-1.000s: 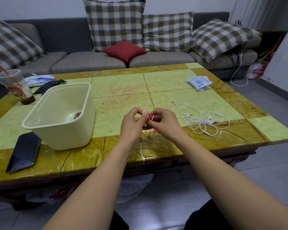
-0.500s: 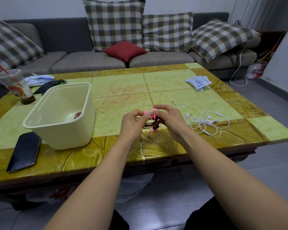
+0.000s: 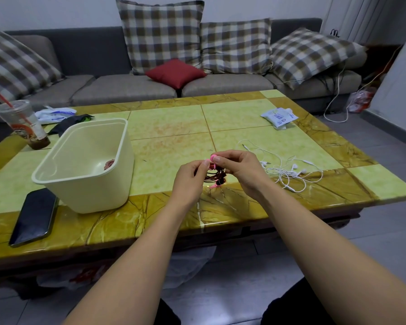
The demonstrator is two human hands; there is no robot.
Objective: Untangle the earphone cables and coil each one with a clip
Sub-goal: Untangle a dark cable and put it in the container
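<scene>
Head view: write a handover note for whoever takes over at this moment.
Hands: left hand pinches the dark coiled cable; right hand pinches the pink clip on it, above the table.
Done: one reddish coil lies in the cream bin; the dark cable is coiled.
To do: finish closing the clip, then untangle, coil and clip the white earphones tangled on the table at right.

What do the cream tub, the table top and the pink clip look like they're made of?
Tub: likely plastic, matte cream, thin moulded walls, rolled rim. Table top: polished stone or stone-look tile, glossy, veined, showing reflections. Clip: smooth pink plastic or rubber; too small to tell.
</scene>
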